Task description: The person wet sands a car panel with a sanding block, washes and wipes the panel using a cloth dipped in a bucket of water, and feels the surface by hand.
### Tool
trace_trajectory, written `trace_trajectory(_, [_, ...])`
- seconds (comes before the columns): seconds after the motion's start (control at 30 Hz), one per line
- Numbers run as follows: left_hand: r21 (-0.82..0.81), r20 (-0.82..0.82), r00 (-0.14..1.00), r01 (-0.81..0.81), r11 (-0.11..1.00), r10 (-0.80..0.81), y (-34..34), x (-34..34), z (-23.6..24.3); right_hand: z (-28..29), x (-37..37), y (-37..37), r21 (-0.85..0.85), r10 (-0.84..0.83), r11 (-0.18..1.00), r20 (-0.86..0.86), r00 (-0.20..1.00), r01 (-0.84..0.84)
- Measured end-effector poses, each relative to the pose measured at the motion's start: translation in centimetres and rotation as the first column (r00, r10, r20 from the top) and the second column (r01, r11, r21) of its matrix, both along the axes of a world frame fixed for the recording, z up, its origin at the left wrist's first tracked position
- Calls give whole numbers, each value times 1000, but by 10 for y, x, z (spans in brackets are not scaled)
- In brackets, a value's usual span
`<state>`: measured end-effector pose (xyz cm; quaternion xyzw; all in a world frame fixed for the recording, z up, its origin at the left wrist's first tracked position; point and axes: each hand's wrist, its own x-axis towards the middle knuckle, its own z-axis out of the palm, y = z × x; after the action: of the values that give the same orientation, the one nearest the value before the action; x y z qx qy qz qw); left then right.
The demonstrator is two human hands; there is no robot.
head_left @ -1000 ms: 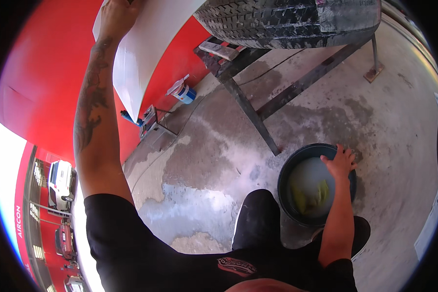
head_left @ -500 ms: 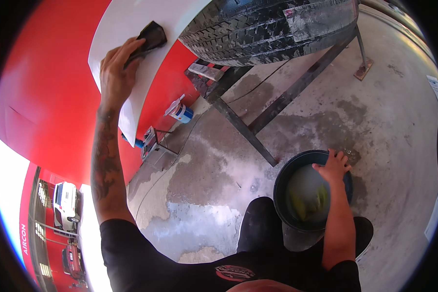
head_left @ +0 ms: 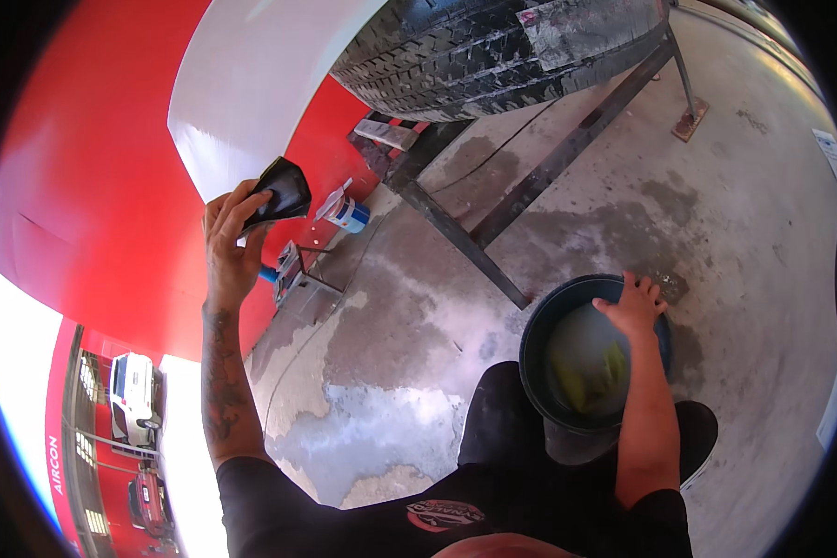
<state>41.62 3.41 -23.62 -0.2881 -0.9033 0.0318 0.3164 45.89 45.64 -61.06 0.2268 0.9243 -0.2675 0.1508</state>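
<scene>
My left hand (head_left: 231,232) grips a folded black sheet of sandpaper (head_left: 286,191), fingers pressed along its edge. It is at the lower end of a curved white panel (head_left: 251,79); whether the sheet touches the panel, I cannot tell. My right hand (head_left: 634,307) is hooked over the rim of a dark bucket (head_left: 533,358), thumb on the inner side and fingers outside. Cloudy water (head_left: 581,339) fills part of the bucket. Yellow-green cloth-like pieces (head_left: 588,381) lie in that water. The bucket stands between my knees.
A large tire (head_left: 456,65) rests on a dark metal stand (head_left: 530,200) ahead, its legs reaching toward the bucket. A paint tin (head_left: 352,216) and a small stool (head_left: 305,284) stand beside the red wall (head_left: 93,177). The concrete floor (head_left: 372,437) has wet patches.
My left hand has moved down the white panel toward its lower end with the sandpaper, which has tilted. My right hand stays on the bucket's rim.
</scene>
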Motion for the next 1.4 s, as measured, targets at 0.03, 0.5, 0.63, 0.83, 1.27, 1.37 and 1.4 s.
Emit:
trace_trajectory(0.03, [3, 2, 1000, 23, 1000, -23, 16, -13, 11, 1, 0, 0, 1, -5, 1000, 8, 1000, 5])
trace_trajectory(0.5, [-179, -132, 974, 158, 971, -183, 75, -70, 40, -5, -4, -4, 50, -67, 996, -39, 997, 69])
trace_trajectory(0.63, [-145, -80, 996, 36, 989, -47, 18, -7, 8, 1, -6, -1, 18, -28, 999, 12, 1000, 28])
trace_trajectory(0.83, [-131, -154, 980, 103, 986, -123, 115, -101, 68, 2, -9, -5, 37, -29, 999, 38, 999, 27])
trace_trajectory(1.27, [-180, -151, 984, 64, 982, -91, 14, -10, 5, -2, -5, -5, 26, -50, 998, -41, 998, 51])
trace_trajectory(1.37, [-225, -139, 988, 27, 974, -60, -8, 21, -3, -1, -3, -4, 46, -15, 999, -30, 999, 16])
trace_trajectory(1.4, [-276, -151, 980, 83, 958, -128, 0, 21, 2, -1, -3, -4, 36, -8, 999, -43, 999, 10])
